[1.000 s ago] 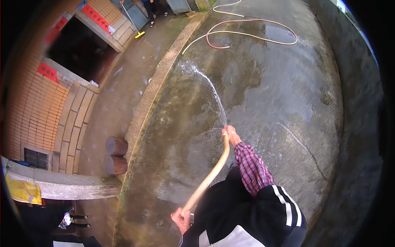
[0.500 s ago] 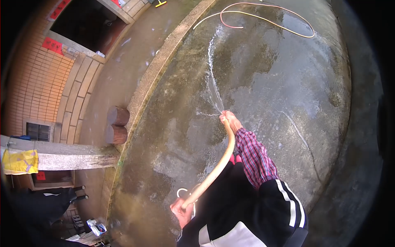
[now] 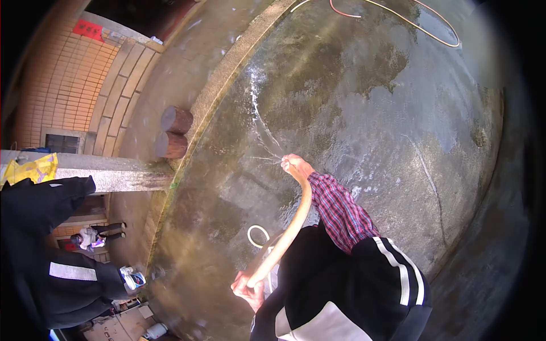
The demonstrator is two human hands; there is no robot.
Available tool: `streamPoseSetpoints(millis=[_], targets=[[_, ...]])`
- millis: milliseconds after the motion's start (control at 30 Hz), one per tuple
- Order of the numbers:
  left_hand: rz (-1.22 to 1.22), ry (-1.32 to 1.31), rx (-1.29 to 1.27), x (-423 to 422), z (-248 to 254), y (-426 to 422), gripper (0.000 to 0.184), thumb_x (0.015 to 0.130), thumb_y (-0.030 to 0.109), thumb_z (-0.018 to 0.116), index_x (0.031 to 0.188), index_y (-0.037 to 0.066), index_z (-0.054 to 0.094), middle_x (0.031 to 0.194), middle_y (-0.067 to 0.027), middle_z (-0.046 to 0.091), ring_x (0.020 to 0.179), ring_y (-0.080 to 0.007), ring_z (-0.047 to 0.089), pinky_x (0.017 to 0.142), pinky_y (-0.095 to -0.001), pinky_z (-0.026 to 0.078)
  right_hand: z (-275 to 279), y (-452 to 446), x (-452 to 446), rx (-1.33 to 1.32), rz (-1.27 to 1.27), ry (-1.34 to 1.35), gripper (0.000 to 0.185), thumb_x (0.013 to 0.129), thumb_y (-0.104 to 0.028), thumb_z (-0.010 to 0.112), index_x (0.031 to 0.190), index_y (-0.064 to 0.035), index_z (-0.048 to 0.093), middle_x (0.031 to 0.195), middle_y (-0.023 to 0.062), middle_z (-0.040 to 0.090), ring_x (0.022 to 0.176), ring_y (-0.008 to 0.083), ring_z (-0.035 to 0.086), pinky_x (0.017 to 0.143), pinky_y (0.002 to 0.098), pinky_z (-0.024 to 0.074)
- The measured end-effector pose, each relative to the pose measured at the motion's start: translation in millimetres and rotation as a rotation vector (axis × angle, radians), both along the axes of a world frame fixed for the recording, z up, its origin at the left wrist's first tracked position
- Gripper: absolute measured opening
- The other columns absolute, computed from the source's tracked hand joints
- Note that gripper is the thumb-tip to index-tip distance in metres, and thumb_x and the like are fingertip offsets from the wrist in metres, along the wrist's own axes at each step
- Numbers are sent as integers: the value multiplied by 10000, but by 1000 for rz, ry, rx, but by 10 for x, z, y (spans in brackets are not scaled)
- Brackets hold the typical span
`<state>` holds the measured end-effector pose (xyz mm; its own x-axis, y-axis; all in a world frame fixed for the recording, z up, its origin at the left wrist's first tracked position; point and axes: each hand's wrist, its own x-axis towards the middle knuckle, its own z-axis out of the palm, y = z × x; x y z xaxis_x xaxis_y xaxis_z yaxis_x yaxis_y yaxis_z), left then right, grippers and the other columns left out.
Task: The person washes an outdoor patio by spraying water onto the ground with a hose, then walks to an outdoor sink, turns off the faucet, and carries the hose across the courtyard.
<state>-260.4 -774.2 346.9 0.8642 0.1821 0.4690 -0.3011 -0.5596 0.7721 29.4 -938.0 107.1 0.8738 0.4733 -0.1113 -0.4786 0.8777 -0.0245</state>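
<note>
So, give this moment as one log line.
left hand: grips pale yellow flexible hose | right hand: grips it farther forward | clear water: lands on wet grey concrete

Black garment (image 3: 318, 273), plaid right sleeve (image 3: 341, 213)
Red, blue and white checks; beside the sleeve's upper end, two white stripes (image 3: 393, 264); below the sleeve, a pale pointed panel (image 3: 327, 325).

The hose (image 3: 293, 227) was pale yellowish tan. The right sleeve (image 3: 344, 213) was plaid in red, white and dark blue; the jacket (image 3: 341, 284) was black with white stripes. At left, the tiled wall (image 3: 57, 85) was orange, its paper strip (image 3: 88, 30) red, the cylindrical blocks (image 3: 177, 119) reddish brown.
</note>
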Motion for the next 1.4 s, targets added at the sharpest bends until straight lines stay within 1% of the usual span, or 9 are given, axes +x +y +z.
streamPoseSetpoints(millis=[367, 500, 567, 767, 833, 867, 1000, 1167, 1400], targets=[[-211, 50, 37, -469, -264, 751, 384, 636, 312, 601, 521, 5, 400, 477, -21, 397, 447, -101, 336, 420, -237, 261, -257, -540, -552, -420, -340, 368, 63, 769, -73, 318, 785, -18, 342, 547, 68, 373, 406, 122, 365, 344, 212, 332], [-372, 101, 82, -479, -240, 893, 231, 541, 181, 599, 534, 24, 430, 472, -61, 435, 424, -212, 403, 443, -287, 322, -384, -933, -1167, -580, -607, 431, 134, 780, -97, 263, 867, -9, 313, 552, 84, 392, 393, 127, 363, 337, 224, 333], [-397, 64, 74, -508, -314, 993, 380, 580, 317, 621, 514, 6, 414, 468, -55, 406, 435, -161, 382, 429, -259, 303, -176, -995, -1567, -488, -767, 526, 47, 755, -54, 307, 722, -26, 325, 521, 62, 358, 364, 143, 351, 312, 243, 316], [-477, 43, 87, -506, -285, 983, 395, 587, 356, 595, 505, 10, 423, 441, -53, 399, 402, -162, 373, 411, -260, 298, -352, -956, -2110, -754, -578, 542, 98, 764, -79, 299, 684, -33, 333, 523, 36, 372, 406, 107, 379, 338, 213, 318], [-446, 79, 81, -601, -289, 1038, 416, 594, 372, 589, 501, 5, 417, 442, -49, 390, 409, -149, 368, 408, -254, 289, -480, -746, -2082, -529, -733, 564, 71, 726, -31, 317, 661, -32, 344, 515, 75, 364, 349, 159, 360, 298, 268, 337], [-484, 160, 129, -644, -199, 1072, 161, 503, 111, 562, 540, 19, 436, 498, -82, 462, 456, -224, 431, 458, -300, 355, -518, -684, -2032, -500, -719, 589, 69, 729, -36, 323, 665, -34, 348, 518, 78, 367, 350, 160, 362, 297, 269, 338], [-415, 204, 125, -805, -262, 1132, 203, 510, 141, 579, 516, 15, 421, 475, -86, 439, 443, -225, 416, 448, -306, 341, -765, -710, -1868, -469, -744, 553, 43, 743, -63, 341, 706, -60, 363, 520, 86, 383, 350, 162, 370, 292, 274, 349], [-305, 107, 27, -964, -320, 765, 290, 516, 241, 627, 496, 7, 455, 446, -54, 434, 400, -160, 408, 407, -265, 309, -77, -1077, -1671, -756, -641, 558, 73, 783, -92, 308, 817, -44, 349, 503, 76, 391, 326, 130, 363, 257, 234, 337], [-393, 110, 46, -1004, -376, 501, 294, 572, 232, 594, 513, 4, 419, 440, -40, 381, 402, -120, 344, 401, -255, 273, 238, -1578, -1773, -658, -849, 522, 41, 769, -90, 344, 797, -64, 359, 491, 72, 399, 325, 122, 366, 256, 230, 341]])
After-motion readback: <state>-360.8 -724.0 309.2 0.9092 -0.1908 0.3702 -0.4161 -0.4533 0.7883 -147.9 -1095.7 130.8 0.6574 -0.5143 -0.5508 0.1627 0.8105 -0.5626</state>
